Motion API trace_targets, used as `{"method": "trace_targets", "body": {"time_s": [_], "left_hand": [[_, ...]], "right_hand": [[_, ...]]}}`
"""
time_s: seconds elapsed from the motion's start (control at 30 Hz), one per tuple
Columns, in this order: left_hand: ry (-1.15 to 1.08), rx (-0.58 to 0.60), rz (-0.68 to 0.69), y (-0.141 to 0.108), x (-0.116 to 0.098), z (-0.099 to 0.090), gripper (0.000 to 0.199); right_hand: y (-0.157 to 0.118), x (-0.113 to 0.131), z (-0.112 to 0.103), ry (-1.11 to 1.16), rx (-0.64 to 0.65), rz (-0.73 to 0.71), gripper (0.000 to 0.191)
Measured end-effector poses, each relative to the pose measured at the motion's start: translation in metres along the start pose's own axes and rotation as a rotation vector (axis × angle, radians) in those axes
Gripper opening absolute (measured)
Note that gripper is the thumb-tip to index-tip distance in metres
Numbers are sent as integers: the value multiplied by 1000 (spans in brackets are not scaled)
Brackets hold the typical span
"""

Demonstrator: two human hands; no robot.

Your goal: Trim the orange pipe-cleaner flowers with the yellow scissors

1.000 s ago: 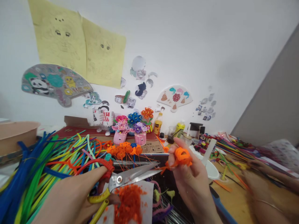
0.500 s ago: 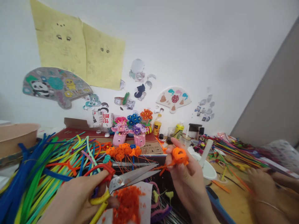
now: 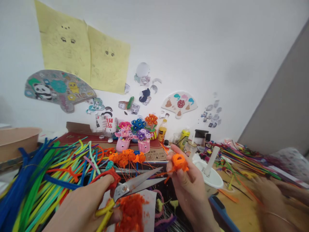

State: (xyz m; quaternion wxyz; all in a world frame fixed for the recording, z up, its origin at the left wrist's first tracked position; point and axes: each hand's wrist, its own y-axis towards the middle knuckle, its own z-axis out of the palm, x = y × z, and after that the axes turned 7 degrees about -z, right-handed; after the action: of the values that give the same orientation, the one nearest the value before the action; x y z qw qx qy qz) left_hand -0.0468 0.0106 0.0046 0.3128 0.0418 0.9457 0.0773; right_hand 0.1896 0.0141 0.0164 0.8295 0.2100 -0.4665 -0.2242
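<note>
My left hand (image 3: 89,199) grips a pair of scissors (image 3: 135,183) by the red and yellow handles, the blades parted and pointing right. Between the thumb and fingers of my right hand (image 3: 188,183) is an orange pipe-cleaner flower (image 3: 180,162), its petals curled into loops. The scissor tips lie close to the flower's lower left side; whether they touch a strand there I cannot tell. Below the blades, orange fuzz clippings (image 3: 131,211) are heaped on a white sheet (image 3: 151,203). Several finished orange flowers (image 3: 125,158) on thin stems stand just behind the scissors.
Loose pipe cleaners (image 3: 45,180) cover the left side. Potted pipe-cleaner flowers (image 3: 123,143) and a juice bottle (image 3: 163,129) stand along the wall. At right are a white dish with an upright stick (image 3: 213,180), a blue tool (image 3: 223,212) and another person's hands (image 3: 267,193).
My right hand and the orange flower have shifted slightly left, nearer the scissor blades. The blades have opened a little wider. The scissors stay in my left hand.
</note>
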Motion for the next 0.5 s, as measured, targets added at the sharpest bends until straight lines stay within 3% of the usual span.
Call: {"method": "trace_targets", "body": {"time_s": [0.17,0.37,0.5], "left_hand": [[27,59,14,6,6,2,11],[33,110,-14,4,-8,0,4],[-59,84,14,3,-7,1,5]], "right_hand": [[0,-1,3,32,39,-1,39],[-1,0,4,68,32,4,37],[-2,-1,3,69,21,16,38]]}}
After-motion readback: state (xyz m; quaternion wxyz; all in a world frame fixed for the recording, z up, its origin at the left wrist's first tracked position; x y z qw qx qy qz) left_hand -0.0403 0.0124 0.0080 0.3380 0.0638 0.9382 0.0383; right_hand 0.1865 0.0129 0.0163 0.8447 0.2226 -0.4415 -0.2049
